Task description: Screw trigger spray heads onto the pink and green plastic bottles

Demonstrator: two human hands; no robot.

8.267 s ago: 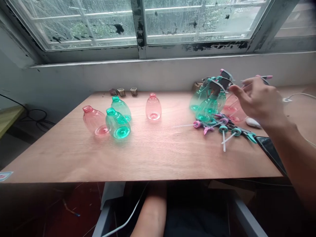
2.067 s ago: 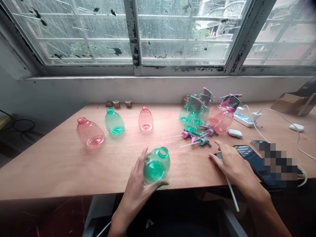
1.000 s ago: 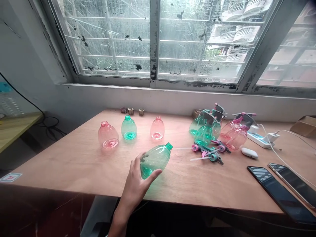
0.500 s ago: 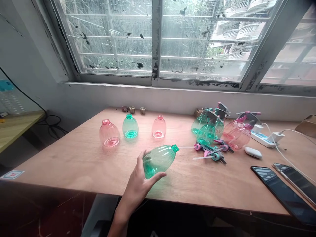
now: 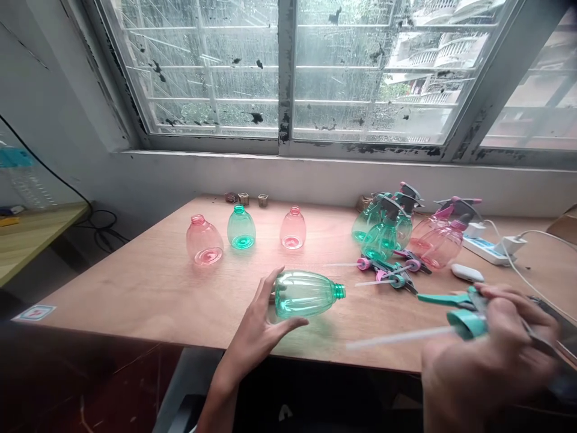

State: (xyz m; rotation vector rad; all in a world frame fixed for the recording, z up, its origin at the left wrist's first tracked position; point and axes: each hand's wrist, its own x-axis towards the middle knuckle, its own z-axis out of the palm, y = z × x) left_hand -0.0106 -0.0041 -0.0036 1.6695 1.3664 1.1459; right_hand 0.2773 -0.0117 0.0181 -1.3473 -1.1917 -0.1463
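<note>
My left hand (image 5: pixel 256 322) grips the base of an empty green bottle (image 5: pixel 306 293), held on its side above the wooden table (image 5: pixel 148 288), neck pointing right. My right hand (image 5: pixel 491 355), low at the right, is closed on a teal spray trigger head (image 5: pixel 464 313). Its white dip tube (image 5: pixel 396 338) points left toward the bottle's neck, a short gap away.
Two pink bottles (image 5: pixel 204 240) and one green bottle (image 5: pixel 241 227) stand at the back left. Finished spray bottles (image 5: pixel 383 231) cluster at the back right, with loose trigger heads (image 5: pixel 392 273) in front. A power strip (image 5: pixel 484 249), cables and a white mouse (image 5: pixel 467 272) lie right.
My right hand has come into view holding the trigger head. The green bottle has tipped from slanting upward to lying level with its neck to the right.
</note>
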